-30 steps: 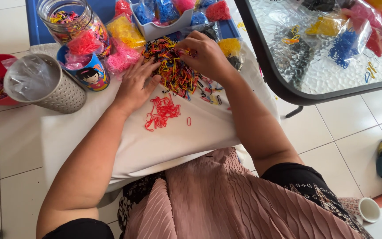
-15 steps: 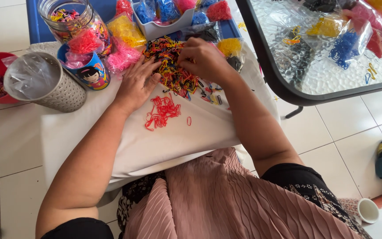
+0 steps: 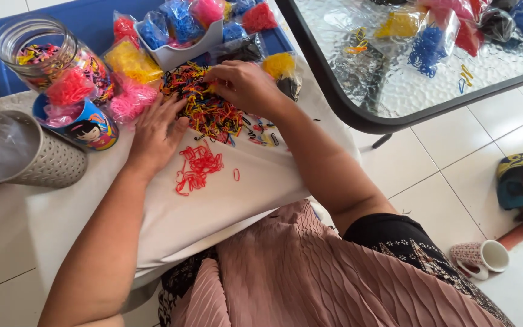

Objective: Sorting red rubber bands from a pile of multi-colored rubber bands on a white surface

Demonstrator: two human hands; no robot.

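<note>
- White tiled floor [image 3: 449,163] spread all around, evenly daylit.
- A dark-framed glass table [image 3: 394,91] stood at two o'clock.
- A patterned mug [image 3: 482,259] lay tipped on the floor at four o'clock.

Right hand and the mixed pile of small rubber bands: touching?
Touching. The head view shows the right hand lying on the mixed pile of bands, fingertips pressed into its top edge with no gap.

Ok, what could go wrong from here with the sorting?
The red bands lie close below the mixed pile; the left hand beside them could sweep the two back together. Loose bands near the right hand sit near the cloth's edge and may slip off. The cup of pink bands by the left wrist might tip.
</note>
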